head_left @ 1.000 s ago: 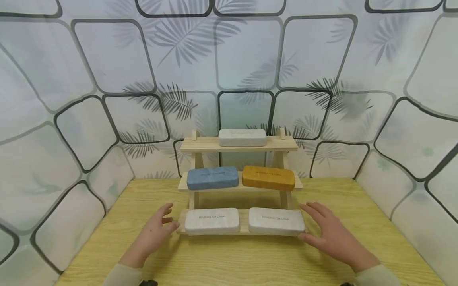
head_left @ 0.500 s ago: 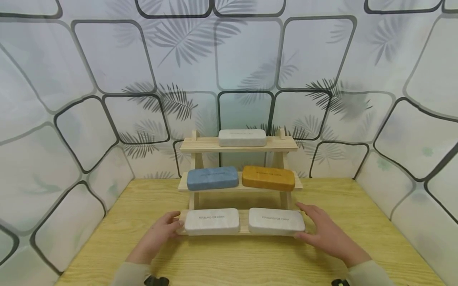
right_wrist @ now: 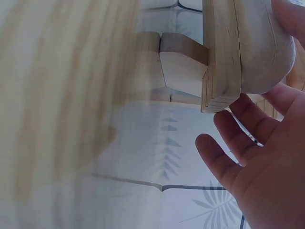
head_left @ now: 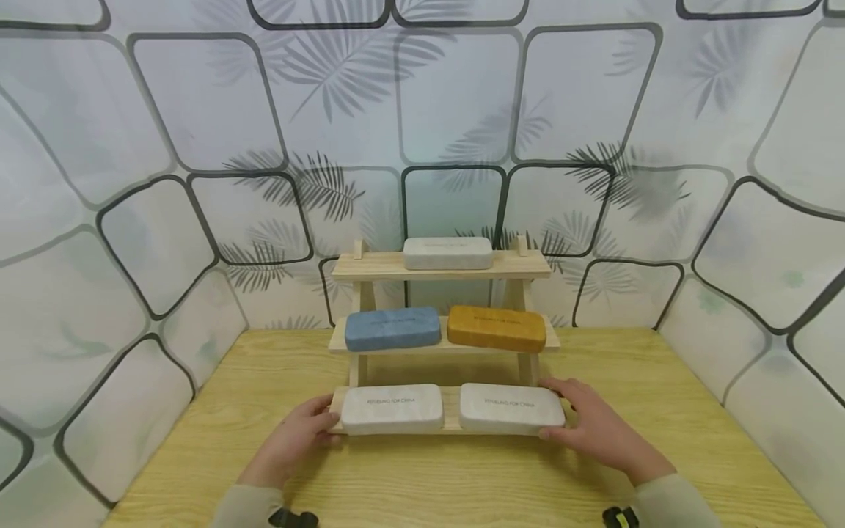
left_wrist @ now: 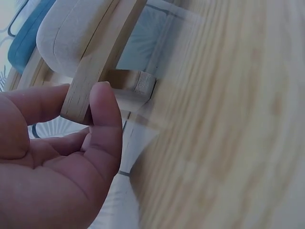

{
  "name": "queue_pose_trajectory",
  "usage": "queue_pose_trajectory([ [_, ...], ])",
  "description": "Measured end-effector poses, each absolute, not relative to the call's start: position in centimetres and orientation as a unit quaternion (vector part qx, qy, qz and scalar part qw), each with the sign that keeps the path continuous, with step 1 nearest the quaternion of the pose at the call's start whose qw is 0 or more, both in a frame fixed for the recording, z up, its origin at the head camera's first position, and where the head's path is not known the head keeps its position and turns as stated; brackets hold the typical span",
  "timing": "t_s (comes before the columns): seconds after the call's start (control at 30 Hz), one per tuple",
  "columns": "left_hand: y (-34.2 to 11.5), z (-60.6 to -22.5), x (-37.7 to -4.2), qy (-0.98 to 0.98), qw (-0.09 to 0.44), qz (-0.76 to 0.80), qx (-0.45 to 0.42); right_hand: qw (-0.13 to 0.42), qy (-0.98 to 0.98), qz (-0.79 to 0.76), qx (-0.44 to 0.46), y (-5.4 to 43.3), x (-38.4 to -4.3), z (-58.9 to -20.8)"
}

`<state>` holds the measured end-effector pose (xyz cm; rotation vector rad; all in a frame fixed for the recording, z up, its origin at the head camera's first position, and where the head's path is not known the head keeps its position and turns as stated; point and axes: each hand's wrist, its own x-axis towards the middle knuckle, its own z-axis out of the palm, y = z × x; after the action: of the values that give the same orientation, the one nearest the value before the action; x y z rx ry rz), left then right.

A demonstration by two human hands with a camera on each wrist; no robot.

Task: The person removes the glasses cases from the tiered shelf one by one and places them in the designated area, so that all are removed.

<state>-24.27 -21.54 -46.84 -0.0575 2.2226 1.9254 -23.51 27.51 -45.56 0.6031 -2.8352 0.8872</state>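
A three-tier wooden display rack (head_left: pixel 450 396) stands on the table. My left hand (head_left: pixel 295 440) pinches the left end of its bottom board (left_wrist: pixel 81 93), thumb on one face and index finger on the other. At the other end, my right hand (head_left: pixel 597 433) spans the right end of a white glasses case (head_left: pixel 511 408), thumb at its front corner and index finger behind. The other right fingers (right_wrist: pixel 209 148) stretch loosely beside the board end in the right wrist view. Another white glasses case (head_left: pixel 392 408) lies on the bottom tier's left half.
The middle tier bears a blue glasses case (head_left: pixel 392 328) and a mustard-yellow glasses case (head_left: pixel 496 328). On the top tier sits one more white case (head_left: pixel 447 253). Patterned curtain walls (head_left: pixel 455 103) enclose the wood-grain table (head_left: pixel 422 484) at the back and both sides.
Both hands have moved inward to the rack's bottom tier. The left has taken hold of the board end; the right has come closer around the white case's end. Rack and cases stay put.
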Motion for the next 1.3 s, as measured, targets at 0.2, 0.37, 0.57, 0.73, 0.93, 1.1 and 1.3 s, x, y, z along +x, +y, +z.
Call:
queue_pose_trajectory([
  [0.2, -21.8, -47.5, -24.3, 0.727, 0.111, 0.678, 0.006, 0.054, -0.935, 0.29, 0.195, 27.4, -23.8, -45.6],
  [0.37, -22.2, -48.2, -24.4, 0.706, 0.126, 0.696, 0.04, 0.047, -0.932, 0.303, 0.195, 27.4, -23.8, -45.8],
  [0.57, -22.5, -48.6, -24.5, 0.691, 0.127, 0.71, 0.042, 0.043, -0.928, 0.308, 0.208, 27.3, -23.8, -46.2],
  [0.73, -22.7, -48.8, -24.2, 0.686, 0.121, 0.716, 0.043, 0.047, -0.922, 0.319, 0.213, 27.1, -23.8, -46.6],
  [0.93, -22.6, -49.2, -24.2, 0.684, 0.115, 0.72, 0.032, 0.034, -0.925, 0.323, 0.2, 27.1, -23.8, -46.8],
  [1.1, -22.5, -48.9, -24.2, 0.686, 0.11, 0.718, 0.026, 0.047, -0.926, 0.315, 0.203, 26.9, -23.8, -46.7],
  [1.3, -22.3, -48.7, -24.4, 0.692, 0.105, 0.714, 0.019, 0.048, -0.926, 0.316, 0.201, 26.9, -23.7, -46.2],
])
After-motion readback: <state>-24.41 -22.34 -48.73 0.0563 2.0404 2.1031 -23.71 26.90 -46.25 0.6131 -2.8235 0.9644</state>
